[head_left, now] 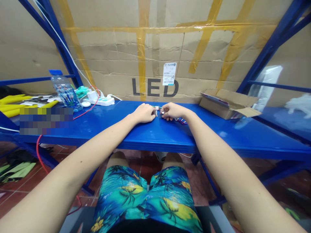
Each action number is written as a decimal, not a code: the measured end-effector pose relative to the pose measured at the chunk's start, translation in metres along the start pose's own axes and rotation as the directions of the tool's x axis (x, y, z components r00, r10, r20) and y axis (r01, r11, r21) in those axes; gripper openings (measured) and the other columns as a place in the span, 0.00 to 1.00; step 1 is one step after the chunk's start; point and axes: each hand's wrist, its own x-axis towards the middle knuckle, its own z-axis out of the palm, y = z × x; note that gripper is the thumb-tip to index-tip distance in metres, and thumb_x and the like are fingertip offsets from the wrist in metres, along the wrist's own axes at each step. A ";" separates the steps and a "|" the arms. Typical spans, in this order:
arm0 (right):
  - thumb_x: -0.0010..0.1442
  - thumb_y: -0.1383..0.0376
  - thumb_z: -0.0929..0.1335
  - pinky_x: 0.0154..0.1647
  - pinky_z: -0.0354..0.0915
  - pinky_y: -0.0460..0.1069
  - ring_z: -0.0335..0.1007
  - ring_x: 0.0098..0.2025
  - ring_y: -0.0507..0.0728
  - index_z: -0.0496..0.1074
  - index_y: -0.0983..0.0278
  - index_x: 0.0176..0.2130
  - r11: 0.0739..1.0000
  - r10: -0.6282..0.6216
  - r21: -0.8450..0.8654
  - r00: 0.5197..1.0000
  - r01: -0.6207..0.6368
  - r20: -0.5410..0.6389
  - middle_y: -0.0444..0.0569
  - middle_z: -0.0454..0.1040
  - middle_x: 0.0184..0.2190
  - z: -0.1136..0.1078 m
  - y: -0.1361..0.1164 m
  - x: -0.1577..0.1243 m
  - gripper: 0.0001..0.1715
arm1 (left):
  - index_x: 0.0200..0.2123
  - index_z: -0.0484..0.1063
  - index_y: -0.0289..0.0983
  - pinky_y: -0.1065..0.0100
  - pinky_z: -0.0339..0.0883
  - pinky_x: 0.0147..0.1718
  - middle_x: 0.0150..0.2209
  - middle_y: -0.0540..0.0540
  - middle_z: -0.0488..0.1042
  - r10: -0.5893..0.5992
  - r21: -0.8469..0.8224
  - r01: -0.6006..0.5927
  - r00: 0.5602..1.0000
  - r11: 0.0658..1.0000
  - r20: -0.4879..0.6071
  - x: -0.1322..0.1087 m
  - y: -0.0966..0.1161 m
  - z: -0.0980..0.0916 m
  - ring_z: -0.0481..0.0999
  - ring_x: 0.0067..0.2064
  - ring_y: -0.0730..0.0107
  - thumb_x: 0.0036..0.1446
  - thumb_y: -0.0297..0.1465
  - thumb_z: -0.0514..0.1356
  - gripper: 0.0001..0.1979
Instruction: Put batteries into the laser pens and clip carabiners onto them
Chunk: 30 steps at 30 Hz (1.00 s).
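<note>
My left grip (145, 113) rested on the blue worktop (155, 134), fingers curled beside a small shiny metal piece (156, 108). My right grip (173, 110) was bent inward on its other side, red-and-purple bits (181, 121) near it. With fingertips so small and partly hidden, I couldn't tell whether either was grasping the piece. A bottle (65, 92) stood leftward.

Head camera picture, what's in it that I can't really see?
In the head view:
Small shiny pieces: too tiny to name, partly covered by the left hand and right hand.
Cardboard box: its walls and flaps hide part of the inside.
White label: small print too tiny to read.
Pixelated patch: blurs whatever lies there.
</note>
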 end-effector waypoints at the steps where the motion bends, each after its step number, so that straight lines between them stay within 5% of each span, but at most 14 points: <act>1: 0.53 0.74 0.72 0.23 0.68 0.46 0.73 0.26 0.53 0.73 0.64 0.33 1.000 0.002 -0.001 1.000 -0.002 0.000 0.46 0.77 0.25 0.000 0.000 0.000 0.07 | 0.25 0.75 0.38 0.64 0.64 0.33 0.28 0.42 0.79 -0.022 -0.020 0.022 1.000 1.000 0.009 0.000 0.000 -0.001 0.76 0.31 0.60 0.53 0.31 0.58 0.08; 6: 0.53 0.73 0.72 0.24 0.68 0.46 0.73 0.26 0.53 0.73 0.64 0.34 1.000 0.010 -0.007 1.000 -0.010 -0.003 0.45 0.77 0.25 0.000 -0.001 -0.001 0.07 | 0.24 0.73 0.38 0.66 0.61 0.27 0.27 0.46 0.79 -0.104 -0.169 0.116 0.992 0.979 0.077 0.000 0.000 -0.008 0.75 0.28 0.64 0.47 0.29 0.61 0.02; 12: 0.53 0.73 0.72 0.23 0.68 0.46 0.74 0.26 0.53 0.73 0.64 0.34 1.000 -0.003 -0.008 1.000 0.003 0.000 0.46 0.77 0.25 0.000 -0.001 0.000 0.07 | 0.23 0.72 0.38 0.65 0.62 0.30 0.27 0.45 0.77 -0.015 -0.114 0.024 0.997 0.993 0.076 -0.001 -0.002 -0.010 0.74 0.30 0.63 0.49 0.29 0.61 0.04; 19: 0.53 0.74 0.71 0.23 0.66 0.46 0.73 0.25 0.53 0.72 0.64 0.31 1.000 -0.011 0.005 1.000 0.011 -0.020 0.46 0.76 0.25 0.001 -0.001 -0.001 0.06 | 0.37 0.77 0.36 0.61 0.67 0.42 0.37 0.42 0.80 0.159 -0.118 -0.199 0.946 0.973 -0.282 0.003 0.000 -0.004 0.76 0.41 0.61 0.64 0.32 0.56 0.10; 30: 0.57 0.73 0.70 0.23 0.66 0.45 0.72 0.25 0.52 0.72 0.65 0.32 0.999 -0.043 0.011 0.999 0.043 -0.014 0.46 0.76 0.25 0.002 -0.006 -0.003 0.04 | 0.42 0.78 0.36 0.63 0.69 0.39 0.37 0.40 0.79 0.262 -0.100 -0.305 0.913 0.947 -0.312 0.004 0.000 0.001 0.76 0.39 0.62 0.66 0.31 0.55 0.12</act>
